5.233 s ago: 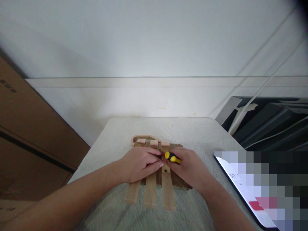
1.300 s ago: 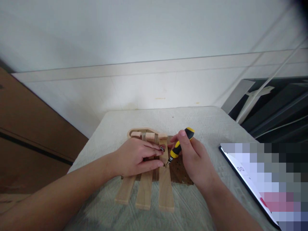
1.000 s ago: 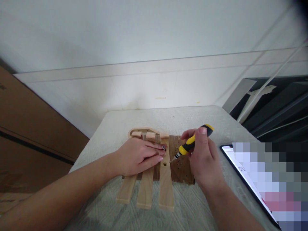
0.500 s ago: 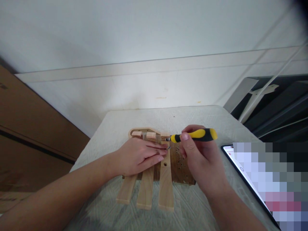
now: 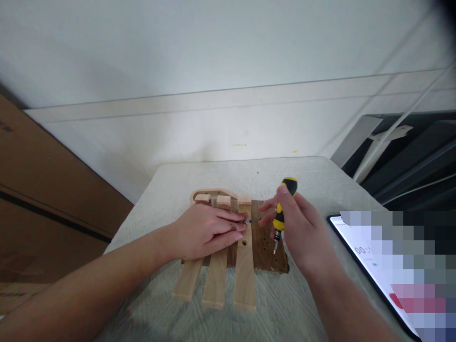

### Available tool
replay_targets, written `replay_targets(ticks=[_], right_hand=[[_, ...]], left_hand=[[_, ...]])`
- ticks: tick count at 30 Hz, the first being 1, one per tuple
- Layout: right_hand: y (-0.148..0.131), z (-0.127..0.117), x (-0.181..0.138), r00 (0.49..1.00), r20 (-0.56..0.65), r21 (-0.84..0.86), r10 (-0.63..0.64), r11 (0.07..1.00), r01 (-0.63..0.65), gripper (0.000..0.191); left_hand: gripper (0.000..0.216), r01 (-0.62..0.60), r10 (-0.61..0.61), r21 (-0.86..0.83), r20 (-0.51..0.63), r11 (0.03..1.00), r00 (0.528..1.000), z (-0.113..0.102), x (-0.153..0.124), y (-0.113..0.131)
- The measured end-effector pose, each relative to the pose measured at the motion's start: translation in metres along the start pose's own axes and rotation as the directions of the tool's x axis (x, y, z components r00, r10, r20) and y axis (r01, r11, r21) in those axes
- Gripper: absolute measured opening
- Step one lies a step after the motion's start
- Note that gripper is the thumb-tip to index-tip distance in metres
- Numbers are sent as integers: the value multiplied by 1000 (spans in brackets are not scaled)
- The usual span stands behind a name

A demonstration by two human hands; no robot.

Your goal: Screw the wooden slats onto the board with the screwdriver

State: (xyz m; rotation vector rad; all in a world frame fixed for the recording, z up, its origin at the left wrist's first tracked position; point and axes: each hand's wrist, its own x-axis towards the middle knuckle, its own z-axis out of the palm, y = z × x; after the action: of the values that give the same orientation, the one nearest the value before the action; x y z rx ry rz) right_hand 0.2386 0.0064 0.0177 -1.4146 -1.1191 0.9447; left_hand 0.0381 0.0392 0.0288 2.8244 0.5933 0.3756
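Observation:
My left hand (image 5: 210, 230) lies across pale wooden slats on a dark brown wooden board (image 5: 265, 237) with several small holes. A small dark screw (image 5: 248, 221) pokes out from between its fingertips, over the rightmost slat (image 5: 245, 280). That slat has a round hole below the fingers. Left of it, the middle slat (image 5: 214, 285) and the left slat (image 5: 187, 281) run under the hand. My right hand (image 5: 302, 223) holds a yellow-and-black screwdriver (image 5: 280, 216), its metal bit slanting down above the board's right part, apart from the screw.
A phone (image 5: 359, 247) with a lit screen lies at the right of the cloth-covered table (image 5: 285, 171). Behind the table rises a white wall (image 5: 213, 133). Brown cardboard (image 5: 53, 190) stands at the left, and dark panels (image 5: 416, 152) lean at the right.
The screwdriver has swung from lying level, tip leftward near the left fingertips, to tip down over the board's right side. My left hand has stayed nearly still; the screw has shifted slightly.

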Motion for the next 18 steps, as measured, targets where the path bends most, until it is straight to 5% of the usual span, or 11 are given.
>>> replay_targets(ticks=[9, 18], right_hand=[[1, 6, -3, 989, 132, 37, 70, 996, -75, 48], [5, 7, -4, 988, 155, 6, -9, 1000, 9, 48]], left_hand=[[33, -17, 17, -3, -18, 1000, 1000, 0, 1, 2], [33, -8, 9, -12, 31, 1000, 999, -3, 2, 2]])
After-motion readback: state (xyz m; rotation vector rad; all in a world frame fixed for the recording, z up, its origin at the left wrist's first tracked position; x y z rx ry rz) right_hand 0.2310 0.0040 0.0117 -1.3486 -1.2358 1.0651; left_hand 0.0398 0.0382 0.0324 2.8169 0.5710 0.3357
